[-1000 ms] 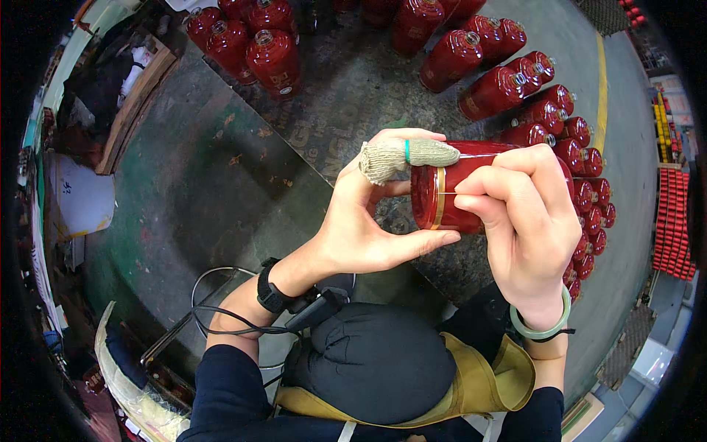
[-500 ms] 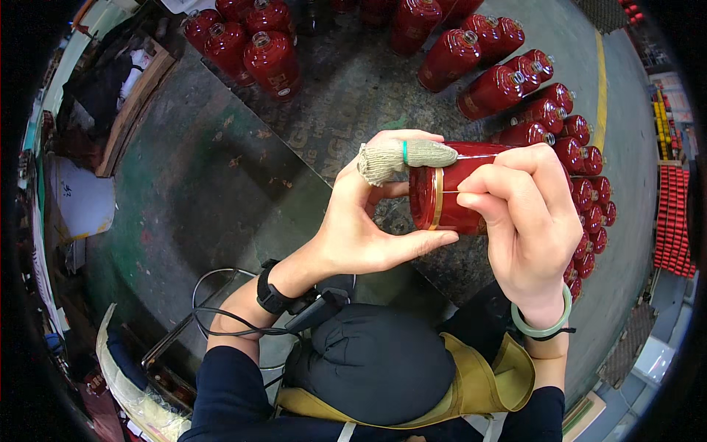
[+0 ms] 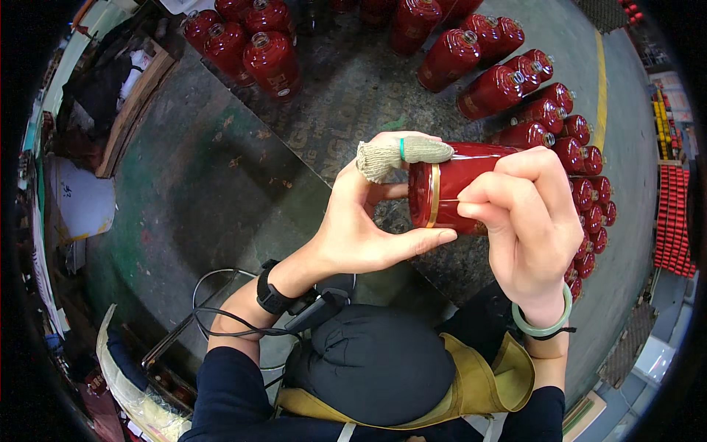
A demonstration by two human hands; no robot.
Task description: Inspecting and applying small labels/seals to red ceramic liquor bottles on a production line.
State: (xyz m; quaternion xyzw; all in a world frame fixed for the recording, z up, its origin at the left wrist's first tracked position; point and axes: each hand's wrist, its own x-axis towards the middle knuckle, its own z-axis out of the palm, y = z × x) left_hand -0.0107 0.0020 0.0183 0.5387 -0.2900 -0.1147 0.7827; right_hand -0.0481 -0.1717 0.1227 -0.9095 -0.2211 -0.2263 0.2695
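A glossy red bottle [image 3: 471, 168] lies on its side in the air in front of me, its base toward the left. Around it near the base runs a gold band [image 3: 435, 193]. My left hand [image 3: 352, 225] grips the base end, thumb below and fingers above; a knitted finger cover [image 3: 426, 149] with a green ring sits on one finger. My right hand [image 3: 534, 217] is closed in a pinch on a thin, needle-like tool [image 3: 448, 200], whose tip reaches the gold band. Behind the right hand the bottle's neck end is hidden.
Several red bottles [image 3: 495, 92] stand along the table's right side, with another group [image 3: 271, 65] at the far left. A wooden frame [image 3: 132, 110] lies at the left. Black cables [image 3: 243, 330] run by my left forearm. Red stacked goods [image 3: 674, 221] stand far right.
The bottle and my left hand have shifted very slightly left. The thin tool's tip sits a little lower along the gold band.
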